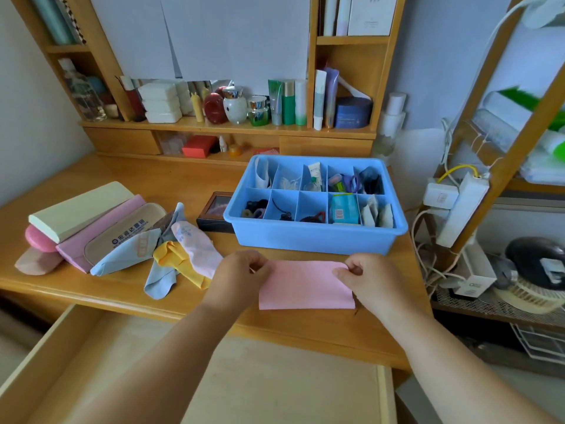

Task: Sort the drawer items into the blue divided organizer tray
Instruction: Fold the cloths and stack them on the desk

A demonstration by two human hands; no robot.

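The left hand (241,272) covered the pink cloth's (307,286) left upper corner, and the right hand (356,278) hid the right one. The open drawer (91,362) ran off the bottom edge, both forearms over part of its floor. The dark box (214,212) sat half-hidden behind the blue tray (315,237). Lettering on the tube (315,175) in the tray was too small to read. The cloth heap (171,255) covered one end of the beige case (128,231).

bright, even light | soft shadows | edges curved | corners slightly blurred
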